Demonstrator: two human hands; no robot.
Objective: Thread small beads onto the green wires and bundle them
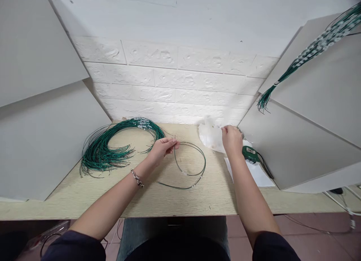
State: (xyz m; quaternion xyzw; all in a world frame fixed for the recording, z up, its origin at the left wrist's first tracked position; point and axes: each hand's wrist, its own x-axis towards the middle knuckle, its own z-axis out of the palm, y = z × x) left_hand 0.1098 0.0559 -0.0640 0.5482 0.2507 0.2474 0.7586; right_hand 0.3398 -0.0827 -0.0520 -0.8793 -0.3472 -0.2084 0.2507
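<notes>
My left hand point(162, 148) pinches the end of a single green wire point(191, 167) that loops across the wooden table point(158, 201) in front of me. My right hand point(231, 139) reaches into a white plastic bag point(210, 135) at the back of the table, fingers curled at its opening; what they hold is hidden. A large bundle of green wires point(107, 148) with small white pieces lies curved to the left of my left hand.
A green tool point(249, 154) with a black cord lies on white paper point(255, 172) right of the bag. Another bundle of green wires point(307, 54) hangs over the slanted grey panel at right. Grey panels flank both sides; a white brick wall stands behind.
</notes>
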